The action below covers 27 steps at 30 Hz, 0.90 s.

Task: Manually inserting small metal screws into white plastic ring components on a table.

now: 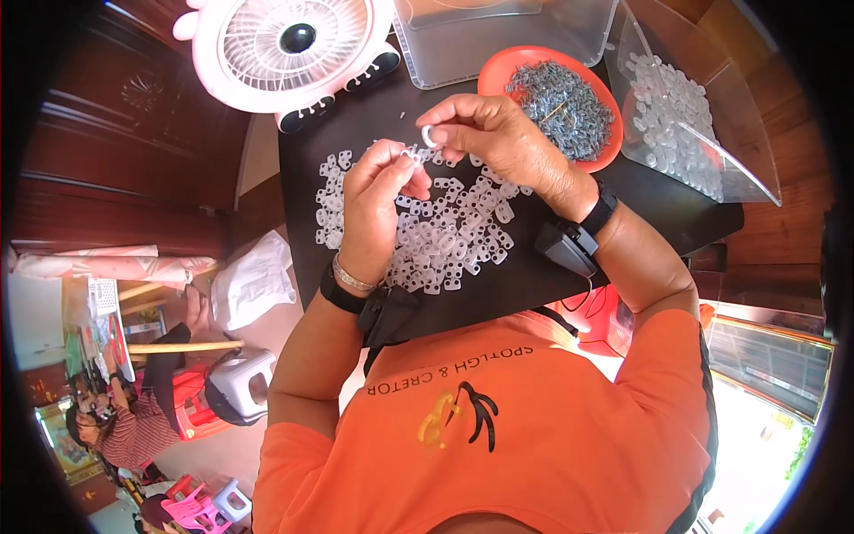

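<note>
Above a spread of small white plastic pieces with holes (445,245), my two hands are close together. My left hand (378,182) is closed, its thumb and fingertips pinching a small white plastic piece (410,155). Just to the right and a little farther off, my right hand (498,133) pinches a small white ring-like piece (428,136) between thumb and forefinger. The two held pieces are apart. Beside my right hand stands an orange-red plate (494,67) heaped with small grey-blue metal-looking parts (565,107).
A pink-white fan (294,40) stands at the table's far left. Behind the plate is a clear plastic bin (489,36); at right another clear bin (752,169) holds round translucent pieces (667,111). The dark tabletop (307,151) ends near my body. Other people sit at far left.
</note>
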Each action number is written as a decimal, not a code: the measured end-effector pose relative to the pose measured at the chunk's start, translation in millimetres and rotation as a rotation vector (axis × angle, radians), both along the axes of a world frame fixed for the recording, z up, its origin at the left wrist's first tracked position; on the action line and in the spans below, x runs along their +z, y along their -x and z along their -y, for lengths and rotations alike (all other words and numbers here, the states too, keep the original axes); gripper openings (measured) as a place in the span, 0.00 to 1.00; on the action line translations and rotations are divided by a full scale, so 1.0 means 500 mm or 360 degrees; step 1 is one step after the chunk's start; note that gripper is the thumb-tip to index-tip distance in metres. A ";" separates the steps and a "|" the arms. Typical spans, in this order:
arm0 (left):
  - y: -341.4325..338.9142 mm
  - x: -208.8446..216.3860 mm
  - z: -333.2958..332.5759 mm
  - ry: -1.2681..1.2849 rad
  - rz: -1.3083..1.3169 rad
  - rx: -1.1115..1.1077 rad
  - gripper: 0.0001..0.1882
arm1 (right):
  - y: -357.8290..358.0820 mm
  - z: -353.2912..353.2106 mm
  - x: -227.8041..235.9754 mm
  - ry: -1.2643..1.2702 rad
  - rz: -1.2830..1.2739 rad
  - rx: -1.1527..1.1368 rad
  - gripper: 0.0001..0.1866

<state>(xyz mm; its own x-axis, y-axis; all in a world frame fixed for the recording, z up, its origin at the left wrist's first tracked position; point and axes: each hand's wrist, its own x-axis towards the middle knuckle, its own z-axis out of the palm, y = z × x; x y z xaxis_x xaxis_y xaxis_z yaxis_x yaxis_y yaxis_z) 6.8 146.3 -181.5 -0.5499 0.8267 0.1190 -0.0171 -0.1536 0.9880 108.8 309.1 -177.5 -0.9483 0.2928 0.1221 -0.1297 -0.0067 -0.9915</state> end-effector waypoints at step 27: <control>-0.004 0.003 0.001 0.0240 -0.0169 0.0016 0.11 | -0.005 -0.001 0.020 -0.0030 0.0042 0.0016 0.08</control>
